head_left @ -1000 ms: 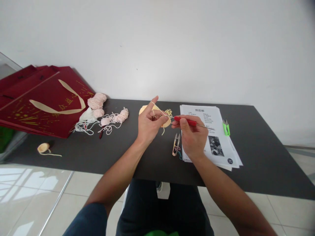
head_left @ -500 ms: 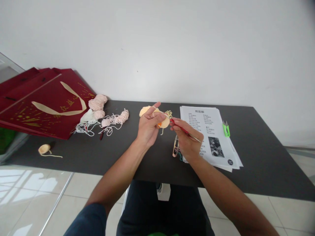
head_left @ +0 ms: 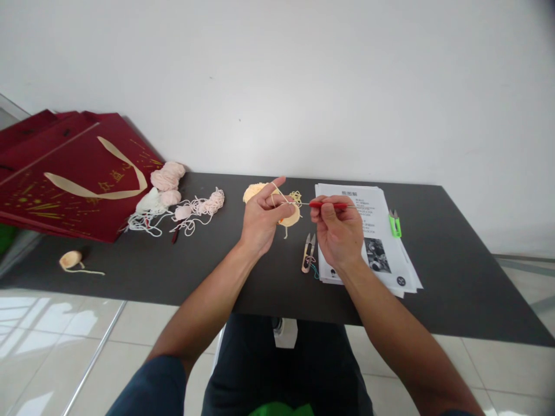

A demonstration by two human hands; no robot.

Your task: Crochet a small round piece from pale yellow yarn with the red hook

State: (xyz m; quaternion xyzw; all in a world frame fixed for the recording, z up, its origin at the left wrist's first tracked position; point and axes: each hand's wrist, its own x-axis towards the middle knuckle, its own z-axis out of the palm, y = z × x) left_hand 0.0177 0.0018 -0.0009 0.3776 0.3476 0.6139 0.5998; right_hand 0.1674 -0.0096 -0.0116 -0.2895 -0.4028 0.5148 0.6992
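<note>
My left hand (head_left: pixel 262 222) pinches a small pale-yellow crochet piece (head_left: pixel 291 217), with yarn running over its raised index finger. A short tail hangs below the piece. In my right hand (head_left: pixel 338 228) is a crochet hook (head_left: pixel 326 204) with a red handle, held level between thumb and fingers. The hook's metal shaft points left and reaches the yarn by my left fingertips; its very tip is hard to make out. Behind my left hand lies a ball of yellow yarn (head_left: pixel 254 191), partly covered by the hand.
Thread snips (head_left: pixel 308 254) lie below my hands, beside printed sheets (head_left: pixel 373 231). Green-handled snips (head_left: pixel 394 223) rest on the paper edge. Pink yarn (head_left: pixel 210 203), white yarn (head_left: pixel 150 202) and dark red bags (head_left: pixel 82 173) are at left. A small cream crocheted cup (head_left: pixel 70 260) sits near the front edge.
My right hand has moved slightly right and up, and the hook has turned from slanting to nearly level. More shaft shows between the hands. My left hand keeps its hold.
</note>
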